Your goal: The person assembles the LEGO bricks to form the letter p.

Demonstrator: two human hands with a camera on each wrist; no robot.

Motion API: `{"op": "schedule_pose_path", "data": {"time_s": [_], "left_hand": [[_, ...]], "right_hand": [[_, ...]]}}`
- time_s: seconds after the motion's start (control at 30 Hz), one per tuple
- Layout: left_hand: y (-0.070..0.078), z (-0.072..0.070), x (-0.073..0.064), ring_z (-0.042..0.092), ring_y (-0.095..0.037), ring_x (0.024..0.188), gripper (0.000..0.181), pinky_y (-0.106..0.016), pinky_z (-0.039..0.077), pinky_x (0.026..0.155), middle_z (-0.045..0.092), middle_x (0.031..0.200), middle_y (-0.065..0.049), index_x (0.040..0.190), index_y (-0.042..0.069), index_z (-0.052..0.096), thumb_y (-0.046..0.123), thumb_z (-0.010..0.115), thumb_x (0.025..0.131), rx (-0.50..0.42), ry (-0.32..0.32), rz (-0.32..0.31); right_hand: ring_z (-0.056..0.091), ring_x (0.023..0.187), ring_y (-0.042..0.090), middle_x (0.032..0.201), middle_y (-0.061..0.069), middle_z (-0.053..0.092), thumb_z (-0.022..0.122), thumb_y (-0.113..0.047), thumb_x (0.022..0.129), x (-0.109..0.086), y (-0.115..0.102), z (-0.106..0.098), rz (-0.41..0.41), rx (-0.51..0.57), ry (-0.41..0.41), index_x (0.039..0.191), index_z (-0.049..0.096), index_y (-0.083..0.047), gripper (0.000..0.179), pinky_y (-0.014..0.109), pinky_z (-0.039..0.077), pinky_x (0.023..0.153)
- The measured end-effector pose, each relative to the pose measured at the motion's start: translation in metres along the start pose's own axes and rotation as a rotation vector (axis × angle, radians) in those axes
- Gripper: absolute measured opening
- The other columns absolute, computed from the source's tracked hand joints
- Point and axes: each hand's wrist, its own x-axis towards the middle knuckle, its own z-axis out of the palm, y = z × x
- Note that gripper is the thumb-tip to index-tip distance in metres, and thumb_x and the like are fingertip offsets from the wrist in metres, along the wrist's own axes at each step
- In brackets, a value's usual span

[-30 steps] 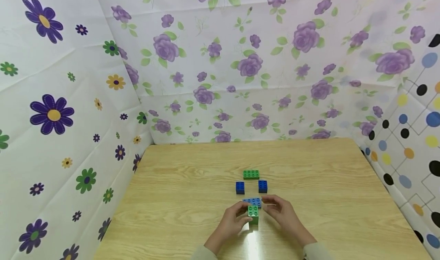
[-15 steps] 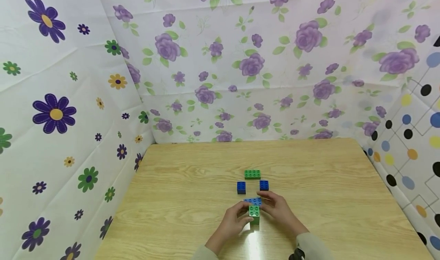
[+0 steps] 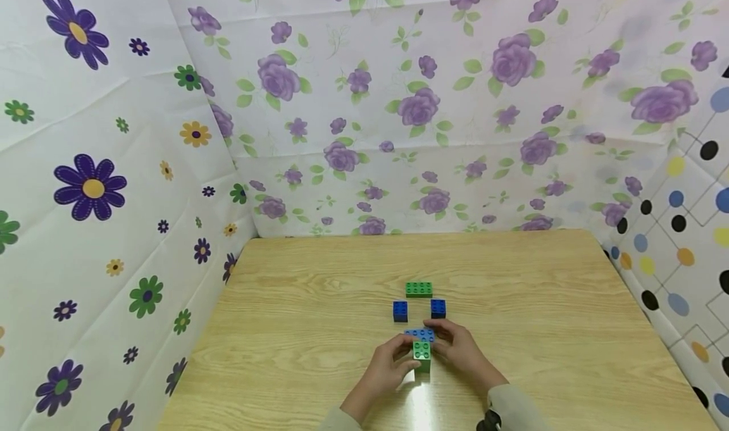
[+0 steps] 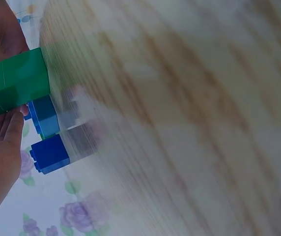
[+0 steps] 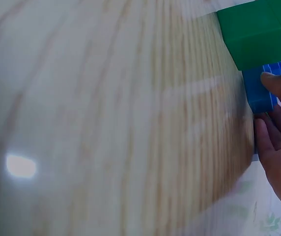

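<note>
My left hand (image 3: 383, 369) holds a green toy block stack (image 3: 421, 357) upright near the front of the table, thumb on the near side and fingers behind. A seam in the left wrist view shows it is two green blocks (image 4: 20, 78), one on the other. Just behind it lies a light-blue studded brick (image 3: 418, 335), partly covered by the stack and the hands. My right hand (image 3: 462, 353) pinches this brick's right end. In the right wrist view the thumb lies on the light-blue brick (image 5: 258, 88), with the fingers along its far side.
Two dark-blue bricks, a left one (image 3: 400, 311) and a right one (image 3: 438, 309), stand beyond the hands. A longer green brick (image 3: 419, 290) lies behind them. Patterned cloth (image 3: 364, 133) hangs around the wooden table (image 3: 296, 330).
My right hand has moved left, from beside the light-blue brick to gripping its end. The left hand keeps its hold on the green stack. The head view has shifted slightly.
</note>
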Motion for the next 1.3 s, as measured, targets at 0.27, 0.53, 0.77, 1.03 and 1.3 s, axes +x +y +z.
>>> {"op": "schedule_pose_path", "data": {"time_s": [0.27, 0.53, 0.77, 1.03, 1.3], "left_hand": [[0.001, 0.001, -0.002, 0.058, -0.021, 0.117, 0.032, -0.026, 0.049, 0.099, 0.062, 0.120, -0.005, 0.118, 0.010, 0.061, 0.005, 0.069, 0.087, -0.036, 0.002, -0.019], [0.000, 0.002, -0.002, 0.057, -0.023, 0.119, 0.032, -0.028, 0.049, 0.100, 0.062, 0.122, -0.006, 0.117, 0.011, 0.061, 0.008, 0.069, 0.087, -0.093, 0.019, -0.050], [-0.001, 0.002, -0.002, 0.056, -0.025, 0.120, 0.034, -0.027, 0.049, 0.100, 0.061, 0.124, -0.007, 0.119, 0.011, 0.062, 0.009, 0.070, 0.086, -0.097, 0.030, -0.061], [-0.001, 0.002, -0.002, 0.055, -0.026, 0.122, 0.035, -0.028, 0.048, 0.101, 0.060, 0.125, -0.006, 0.122, 0.011, 0.061, 0.010, 0.069, 0.087, -0.092, 0.030, -0.062], [-0.003, 0.003, -0.001, 0.054, -0.028, 0.122, 0.038, -0.029, 0.046, 0.103, 0.060, 0.127, -0.009, 0.124, 0.003, 0.058, 0.009, 0.069, 0.088, -0.075, 0.026, -0.028]], "right_hand": [[0.055, 0.120, 0.030, 0.126, 0.008, 0.062, 0.068, 0.008, 0.083, 0.000, 0.003, 0.002, -0.005, -0.053, 0.033, 0.121, 0.064, -0.012, 0.043, 0.042, 0.048, 0.101], [0.059, 0.114, 0.028, 0.124, 0.007, 0.062, 0.069, 0.005, 0.084, -0.003, 0.002, -0.002, -0.011, -0.067, 0.040, 0.119, 0.065, -0.015, 0.041, 0.039, 0.052, 0.096], [0.058, 0.115, 0.027, 0.125, 0.001, 0.060, 0.070, 0.002, 0.085, -0.009, -0.001, -0.010, -0.016, -0.079, 0.039, 0.118, 0.066, -0.020, 0.040, 0.037, 0.053, 0.095], [0.055, 0.117, 0.022, 0.120, -0.005, 0.060, 0.067, 0.001, 0.087, -0.010, -0.009, -0.021, -0.126, -0.147, 0.047, 0.113, 0.068, -0.026, 0.037, 0.032, 0.052, 0.096], [0.054, 0.115, 0.030, 0.124, 0.006, 0.057, 0.065, -0.001, 0.089, -0.013, -0.019, -0.036, -0.278, -0.218, 0.066, 0.117, 0.067, -0.021, 0.035, 0.037, 0.057, 0.086]]}}
